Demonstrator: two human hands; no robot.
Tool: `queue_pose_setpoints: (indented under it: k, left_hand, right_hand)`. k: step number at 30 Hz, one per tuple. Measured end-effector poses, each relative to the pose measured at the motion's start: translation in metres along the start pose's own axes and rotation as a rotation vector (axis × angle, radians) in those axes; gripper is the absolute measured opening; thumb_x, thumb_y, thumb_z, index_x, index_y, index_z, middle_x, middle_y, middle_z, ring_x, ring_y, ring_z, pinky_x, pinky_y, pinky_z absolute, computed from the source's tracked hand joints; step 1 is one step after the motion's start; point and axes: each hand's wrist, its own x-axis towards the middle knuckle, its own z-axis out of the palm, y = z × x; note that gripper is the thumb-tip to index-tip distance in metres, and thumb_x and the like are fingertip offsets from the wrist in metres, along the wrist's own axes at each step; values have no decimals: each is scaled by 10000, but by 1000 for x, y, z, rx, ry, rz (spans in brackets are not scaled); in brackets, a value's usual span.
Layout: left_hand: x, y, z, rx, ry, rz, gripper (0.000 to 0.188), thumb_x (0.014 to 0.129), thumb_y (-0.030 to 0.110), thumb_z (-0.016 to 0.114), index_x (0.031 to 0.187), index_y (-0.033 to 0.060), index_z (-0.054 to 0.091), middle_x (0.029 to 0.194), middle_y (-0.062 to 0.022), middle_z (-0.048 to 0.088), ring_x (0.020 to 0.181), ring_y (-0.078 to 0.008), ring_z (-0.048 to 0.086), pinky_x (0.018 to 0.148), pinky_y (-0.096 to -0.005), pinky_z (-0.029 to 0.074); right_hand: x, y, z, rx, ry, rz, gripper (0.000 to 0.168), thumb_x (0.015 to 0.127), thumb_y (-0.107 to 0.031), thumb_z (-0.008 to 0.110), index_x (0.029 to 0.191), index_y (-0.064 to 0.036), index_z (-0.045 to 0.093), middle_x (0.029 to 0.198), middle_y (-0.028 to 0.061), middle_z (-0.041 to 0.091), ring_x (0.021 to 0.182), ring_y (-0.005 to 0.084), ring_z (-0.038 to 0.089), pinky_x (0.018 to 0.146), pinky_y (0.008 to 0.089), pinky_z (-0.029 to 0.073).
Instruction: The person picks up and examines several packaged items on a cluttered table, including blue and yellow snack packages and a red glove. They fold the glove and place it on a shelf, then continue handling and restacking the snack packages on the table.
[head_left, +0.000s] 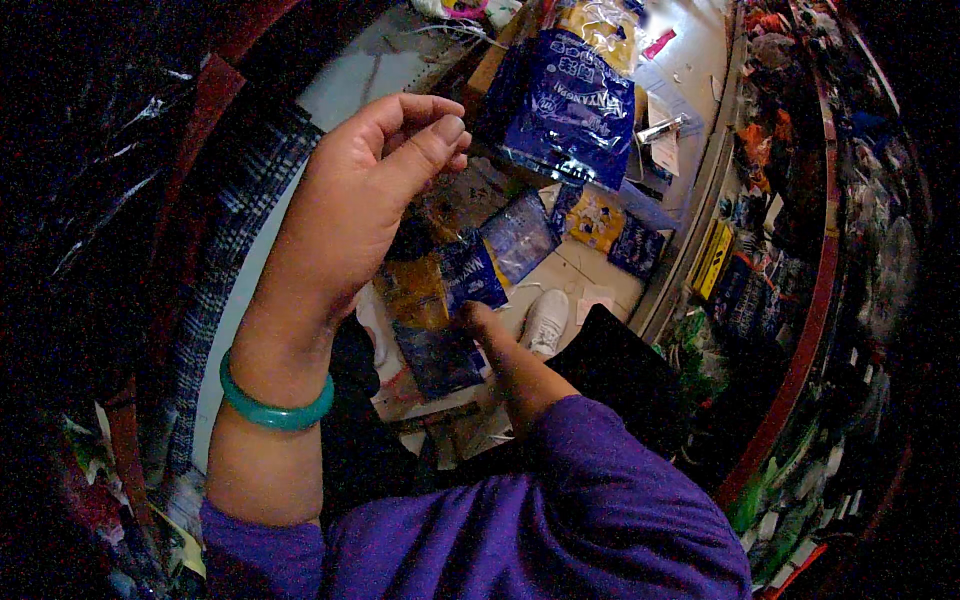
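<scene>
My left hand (375, 165), with a green bangle (276, 405) round its wrist, is raised at upper left, its fingers curled and thumb near the fingertips; no object shows between them. Lower down, my right hand (480, 319) is mostly hidden at the edge of a blue and yellow printed plastic packet (469, 274); its grip does not show. Several similar packets lie around it, one with a clear window (521, 236). A large blue printed plastic bag (570, 112) lies beyond my hands, a yellow packet (600, 37) at its far end.
A translucent plastic bin (686, 176) stands right of the blue bag. A white shoe (547, 319) is on the tiled floor (592, 262). Racks of packaged goods (757, 292) line the right side. Checked cloth (247, 202) borders the left, and a cardboard edge (487, 67) shows beside the bag.
</scene>
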Motion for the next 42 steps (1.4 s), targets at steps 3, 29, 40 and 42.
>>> queue_pose_setpoints:
  k: [3,29,40,42]
  left_hand:
    - [5,4,10,-11,-22,0,250,842,192,524,1002,-1,521,890,-57,575,815,-117,543,759,-232,430]
    - [18,-7,3,-22,404,-423,589,769,355,598,1176,-7,375,1149,-172,443,1034,-266,457,813,-417,405]
    - [26,-24,3,-567,148,-60,189,818,119,543,1000,83,508,950,-44,568,872,-189,551,759,-364,468]
    - [30,-28,3,-517,88,6,233,820,136,537,1040,82,483,1004,-50,559,892,-211,557,764,-380,479]
  right_hand:
    - [3,-7,11,-40,65,-89,347,709,-243,619,934,7,529,864,194,581,797,357,551,683,394,440]
    - [-188,-318,-304,248,558,-661,112,853,-137,470,852,-47,403,698,76,538,649,151,519,604,299,424]
    - [-180,-318,-303,413,367,-439,166,834,-180,534,915,-39,498,798,45,571,727,101,514,637,247,417]
    - [-164,-312,-293,511,295,-535,202,837,-191,538,968,-39,509,813,35,576,745,97,514,642,243,418]
